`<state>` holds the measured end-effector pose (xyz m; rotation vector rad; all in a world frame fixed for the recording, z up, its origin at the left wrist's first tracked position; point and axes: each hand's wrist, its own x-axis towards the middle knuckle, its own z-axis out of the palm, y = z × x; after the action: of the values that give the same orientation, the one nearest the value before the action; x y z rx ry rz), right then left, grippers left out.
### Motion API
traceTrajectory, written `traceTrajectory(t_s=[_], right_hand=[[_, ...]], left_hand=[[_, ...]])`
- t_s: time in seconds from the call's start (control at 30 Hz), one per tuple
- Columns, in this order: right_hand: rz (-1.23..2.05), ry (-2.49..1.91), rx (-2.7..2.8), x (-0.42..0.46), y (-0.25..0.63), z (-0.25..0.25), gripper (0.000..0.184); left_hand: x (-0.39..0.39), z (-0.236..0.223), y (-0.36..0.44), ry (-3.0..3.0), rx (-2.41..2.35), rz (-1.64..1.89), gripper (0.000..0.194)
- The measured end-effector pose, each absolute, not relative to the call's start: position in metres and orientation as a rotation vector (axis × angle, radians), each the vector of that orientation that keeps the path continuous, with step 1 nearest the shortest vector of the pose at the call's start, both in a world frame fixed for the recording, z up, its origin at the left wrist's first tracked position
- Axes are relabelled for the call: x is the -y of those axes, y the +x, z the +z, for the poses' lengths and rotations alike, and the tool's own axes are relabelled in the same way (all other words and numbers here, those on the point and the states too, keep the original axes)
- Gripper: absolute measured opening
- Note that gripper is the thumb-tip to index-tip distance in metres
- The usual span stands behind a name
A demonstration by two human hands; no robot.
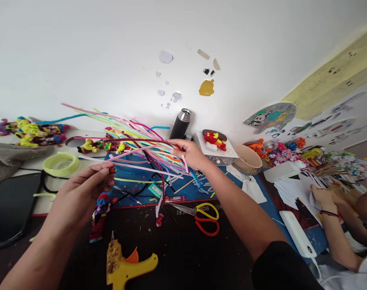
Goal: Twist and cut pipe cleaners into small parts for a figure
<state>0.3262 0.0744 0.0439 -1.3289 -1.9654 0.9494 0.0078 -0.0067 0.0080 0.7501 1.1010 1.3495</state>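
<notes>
My right hand (192,154) is closed around a large fan of coloured pipe cleaners (135,139), which spreads out to the left above the table. My left hand (86,188) pinches the end of a dark red pipe cleaner (112,170) between thumb and fingers. A small red and blue pipe-cleaner figure (99,211) lies just below that hand. Near the table's front edge lie a yellow glue gun (124,266) and scissors (203,217) with yellow and red handles.
A black flask (180,124) stands by the wall, a paper bowl (247,159) to its right. Pipe-cleaner figures (30,132) sit at far left, with a green tape ring (61,164) and a dark tablet (11,205). Another person's hands (325,199) handle paper at right.
</notes>
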Motion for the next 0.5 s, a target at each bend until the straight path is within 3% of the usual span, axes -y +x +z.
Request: traceTrajectory(t_s=[0.27,0.5], right_hand=[[0.322,-1.7,2.427,-0.075,0.322,0.037,0.045],[0.262,-1.629,2.12,-0.063,0.327,0.033,0.027]], left_hand=[[0.005,0.004,0.007,0.757,-1.108,1.369,0.038],[0.006,0.003,0.008,0.799,-1.092,1.359,0.033]])
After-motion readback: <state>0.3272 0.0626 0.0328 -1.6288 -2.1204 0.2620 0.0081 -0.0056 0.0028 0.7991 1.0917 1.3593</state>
